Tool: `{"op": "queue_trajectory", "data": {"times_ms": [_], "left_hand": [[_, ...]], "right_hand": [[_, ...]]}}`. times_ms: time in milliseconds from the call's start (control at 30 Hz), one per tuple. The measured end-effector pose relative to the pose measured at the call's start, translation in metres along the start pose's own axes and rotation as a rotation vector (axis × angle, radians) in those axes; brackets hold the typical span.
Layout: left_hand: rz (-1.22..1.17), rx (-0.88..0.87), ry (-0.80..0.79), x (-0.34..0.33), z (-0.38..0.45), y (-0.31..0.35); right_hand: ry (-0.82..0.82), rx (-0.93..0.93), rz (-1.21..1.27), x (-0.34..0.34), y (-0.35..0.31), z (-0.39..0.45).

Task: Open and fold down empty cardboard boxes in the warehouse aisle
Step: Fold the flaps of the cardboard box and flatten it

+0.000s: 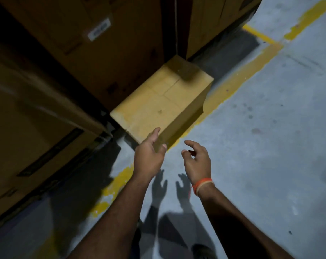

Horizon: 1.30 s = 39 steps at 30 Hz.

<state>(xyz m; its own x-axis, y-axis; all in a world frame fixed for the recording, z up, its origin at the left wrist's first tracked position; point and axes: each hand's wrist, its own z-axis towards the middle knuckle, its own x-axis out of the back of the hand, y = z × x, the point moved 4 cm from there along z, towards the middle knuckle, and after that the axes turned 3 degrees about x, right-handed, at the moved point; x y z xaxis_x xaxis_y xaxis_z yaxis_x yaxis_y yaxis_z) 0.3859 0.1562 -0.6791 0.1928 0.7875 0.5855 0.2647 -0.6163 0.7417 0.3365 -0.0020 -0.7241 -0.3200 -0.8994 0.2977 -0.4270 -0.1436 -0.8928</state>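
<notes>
We note a closed cardboard box [162, 101] on the floor [261, 146]. Our left hand [149, 154] and right hand [197, 161] hover near it, fingers loosely spread, holding nothing.

1. Just past my left fingertips I see a cardboard box [158, 101], pale yellow-tan, with thin darker crease lines across its top.
2. Beyond it and off to the left of my fingers stand stacked cartons [95, 53], a darker brown; one carries a white label [99, 29] with dark print.
3. Under my fingers the floor [261, 146] is grey concrete, speckled with dark spots.
4. A worn, patchy yellow painted line [223, 94] crosses it.
5. Behind my right fingers, an orange wristband [203, 185].
</notes>
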Motion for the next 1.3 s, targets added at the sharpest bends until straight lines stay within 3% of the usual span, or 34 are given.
{"op": "queue_trajectory", "data": {"times_ms": [200,400,567,867,1000,1133,1300], "left_hand": [[0.260,-0.012,-0.160,-0.016,0.173,-0.024],[0.688,-0.072,-0.116,-0.007,0.325,-0.041],[0.672,-0.027,-0.323,-0.010,0.377,-0.075],[0.712,0.029,-0.327,-0.022,0.328,-0.058],[0.578,0.167,-0.263,-0.045,0.250,-0.065],[0.436,0.281,-0.102,-0.057,0.146,-0.074],[0.482,0.264,0.131,-0.037,0.072,-0.038]], "right_hand": [[0.035,-0.067,-0.099,-0.078,-0.006,0.131],[0.021,-0.324,-0.100,-0.141,0.018,0.217],[-0.005,-0.273,-0.186,-0.153,0.042,0.225],[0.013,-0.162,-0.155,-0.109,0.046,0.204],[-0.102,-0.089,-0.342,-0.054,0.059,0.187],[-0.282,-0.012,-0.464,-0.014,0.068,0.146],[-0.386,0.054,-0.346,0.011,0.068,0.084]]}}
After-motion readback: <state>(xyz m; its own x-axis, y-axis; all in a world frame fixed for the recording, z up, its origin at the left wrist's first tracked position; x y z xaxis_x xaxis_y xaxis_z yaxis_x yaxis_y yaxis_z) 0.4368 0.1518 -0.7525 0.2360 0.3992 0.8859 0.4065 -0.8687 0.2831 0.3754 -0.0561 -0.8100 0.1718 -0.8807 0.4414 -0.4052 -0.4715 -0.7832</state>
